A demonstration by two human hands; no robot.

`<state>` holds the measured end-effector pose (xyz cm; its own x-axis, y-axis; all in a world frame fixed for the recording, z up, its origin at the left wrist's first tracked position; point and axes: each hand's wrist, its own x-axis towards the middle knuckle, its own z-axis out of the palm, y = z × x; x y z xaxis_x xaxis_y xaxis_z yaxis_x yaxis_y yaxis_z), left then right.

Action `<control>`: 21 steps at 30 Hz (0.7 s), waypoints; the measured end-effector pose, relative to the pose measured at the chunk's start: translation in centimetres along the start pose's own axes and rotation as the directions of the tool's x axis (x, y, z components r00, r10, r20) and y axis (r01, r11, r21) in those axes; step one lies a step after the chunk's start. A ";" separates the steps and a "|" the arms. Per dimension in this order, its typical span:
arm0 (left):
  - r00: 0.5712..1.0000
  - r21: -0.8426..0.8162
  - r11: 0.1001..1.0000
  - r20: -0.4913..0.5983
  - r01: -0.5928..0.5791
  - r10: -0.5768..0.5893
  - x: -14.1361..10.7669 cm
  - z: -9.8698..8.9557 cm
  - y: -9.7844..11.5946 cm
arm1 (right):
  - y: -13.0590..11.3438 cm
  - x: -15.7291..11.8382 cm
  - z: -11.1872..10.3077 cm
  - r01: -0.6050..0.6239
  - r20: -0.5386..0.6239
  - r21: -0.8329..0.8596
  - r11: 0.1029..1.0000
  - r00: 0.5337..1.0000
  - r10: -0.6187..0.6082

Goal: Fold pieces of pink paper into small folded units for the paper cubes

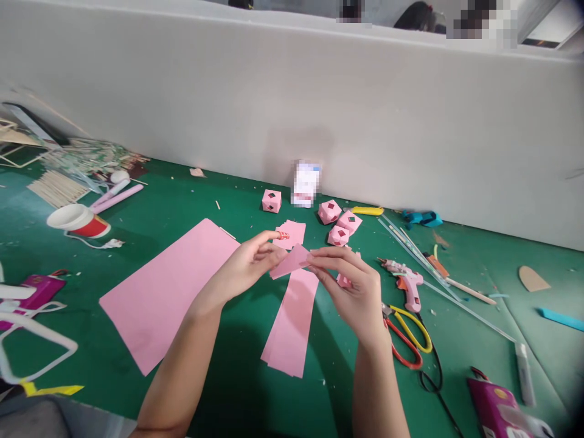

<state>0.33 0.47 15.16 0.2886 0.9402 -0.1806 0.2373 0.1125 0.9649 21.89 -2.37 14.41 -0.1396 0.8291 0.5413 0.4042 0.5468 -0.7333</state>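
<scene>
Between my two hands a small folded piece of pink paper (291, 261) is held up above the table. My left hand (255, 258) pinches its left end, with the index finger stretched outward and a red-and-white wrap on that fingertip. My right hand (349, 277) grips the other end between thumb and fingers. Below lie long pink paper strips (292, 328), overlapping one another. Behind the held piece rests a stack of small pink paper squares (295, 232). Several folded pink paper balls with cut-out holes (330, 212) sit farther back, and a similar pink paper cube (272, 201) stands to their left.
A large pink sheet (168, 292) lies at left, near a tipped paper cup (79, 220). On the right are a pink glue gun (408, 285), red-and-yellow scissors (410, 334), a yellow cutter (365, 211) and clear glue sticks (422, 258). A pale partition (205, 109) closes the back.
</scene>
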 end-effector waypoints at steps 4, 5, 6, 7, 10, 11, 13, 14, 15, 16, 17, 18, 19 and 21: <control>1.000 -0.026 1.000 -0.018 0.003 -0.004 0.1 0.0 -0.1 | 0.1 0.1 0.0 0.011 0.034 0.016 1.000 0.999 -0.012; 0.999 -0.040 0.999 -0.035 -0.002 0.000 0.1 0.0 -0.1 | 0.1 0.1 0.1 0.007 0.037 0.014 1.000 0.999 -0.008; 0.999 -0.055 0.998 -0.054 -0.008 0.005 0.0 0.0 0.0 | 0.2 0.1 0.2 0.000 0.037 0.009 1.000 0.999 -0.001; 0.997 -0.069 0.997 -0.075 -0.017 0.012 0.0 0.0 0.1 | 0.3 0.0 0.3 -0.011 0.036 0.000 1.000 0.999 0.011; 0.985 -0.053 0.996 -0.159 -0.075 0.066 -0.1 0.1 0.3 | 0.4 -0.1 0.7 -0.069 0.032 -0.034 0.997 0.997 0.070; 0.978 -0.027 0.995 -0.189 -0.099 0.092 -0.1 0.1 0.3 | 0.4 -0.1 0.9 -0.095 0.032 -0.046 0.994 0.995 0.096; 0.960 0.025 0.989 -0.240 -0.143 0.145 -0.1 0.3 0.1 | 0.3 -0.1 1.2 -0.144 0.025 -0.057 0.988 0.989 0.145; 0.951 0.045 0.986 -0.260 -0.162 0.168 0.0 0.3 0.0 | 0.2 -0.1 1.3 -0.162 0.017 -0.056 0.985 0.986 0.163; 0.942 0.062 0.982 -0.280 -0.176 0.187 0.1 0.4 -0.2 | 0.1 -0.1 1.5 -0.177 0.007 -0.052 0.983 0.984 0.178; 0.932 0.077 0.979 -0.301 -0.188 0.202 0.1 0.5 -0.3 | 0.1 -0.1 1.6 -0.192 -0.003 -0.046 0.980 0.981 0.192; 0.920 0.092 0.976 -0.326 -0.198 0.217 0.2 0.6 -0.5 | 0.0 -0.1 1.8 -0.214 -0.008 -0.035 0.976 0.977 0.214; 0.906 0.109 0.972 -0.353 -0.210 0.235 0.2 0.8 -0.6 | 0.0 0.0 1.9 -0.247 -0.004 -0.020 0.969 0.969 0.247; 0.889 0.127 0.966 -0.380 -0.223 0.255 0.2 0.9 -0.7 | 0.0 0.0 2.1 -0.288 0.009 0.004 0.958 0.958 0.288; 0.856 0.162 0.952 -0.418 -0.260 0.305 0.2 1.4 -0.7 | 0.0 0.1 2.4 -0.377 0.061 0.081 0.922 0.926 0.373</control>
<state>1.54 0.14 14.14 -0.0689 0.9732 0.2193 0.3015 -0.1892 0.9345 19.70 -2.01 13.43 -0.0335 0.9788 0.2021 0.3524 0.2008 -0.9140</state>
